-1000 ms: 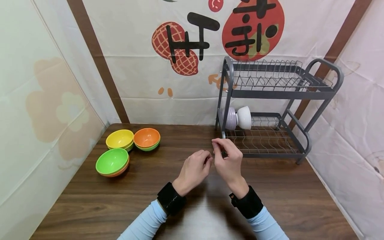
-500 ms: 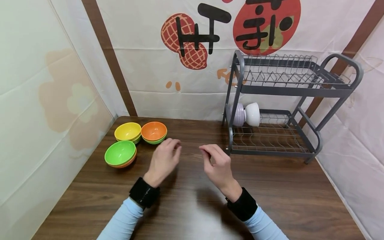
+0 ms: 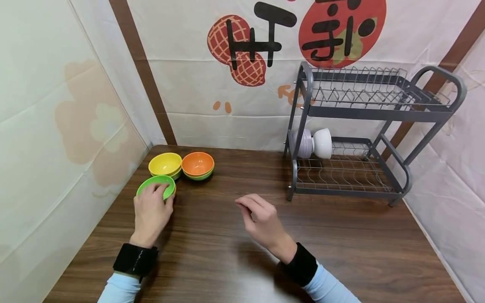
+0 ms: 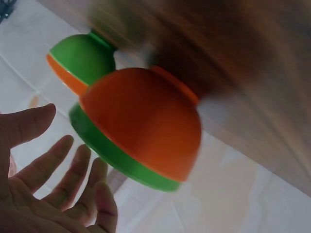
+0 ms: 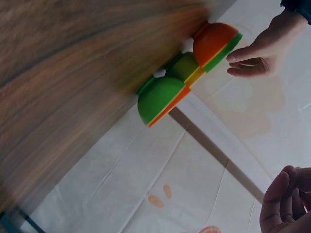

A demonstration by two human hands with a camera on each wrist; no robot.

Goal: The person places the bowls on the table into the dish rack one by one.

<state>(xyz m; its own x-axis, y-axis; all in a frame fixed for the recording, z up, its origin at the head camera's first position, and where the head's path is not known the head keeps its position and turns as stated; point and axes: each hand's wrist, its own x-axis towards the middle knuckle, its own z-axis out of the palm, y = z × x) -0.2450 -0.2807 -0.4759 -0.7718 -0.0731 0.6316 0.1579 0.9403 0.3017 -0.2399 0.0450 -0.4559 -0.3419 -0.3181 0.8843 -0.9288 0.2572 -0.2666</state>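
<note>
My left hand (image 3: 150, 214) hovers over the near side of a green bowl (image 4: 124, 158) nested in an orange bowl (image 4: 146, 116). In the left wrist view its thumb and fingers are spread, with fingertips close to the green rim. Just behind stands a yellow bowl (image 3: 165, 163) stacked on a green one. Beside that, an orange bowl (image 3: 197, 163) sits in another green bowl. My right hand (image 3: 263, 223) is over the middle of the table, loosely curled with thumb and fingertips together, holding nothing.
A grey two-tier dish rack (image 3: 348, 193) stands at the back right. On its lower tier a lilac bowl (image 3: 305, 144) and a white bowl (image 3: 323, 143) lie on their sides. Fabric walls border the brown wooden table (image 3: 212, 261) at the back and sides.
My left hand has swept from the middle of the table leftward to the near green bowl. My right hand has drifted a little left and nearer. The head view has shifted slightly.
</note>
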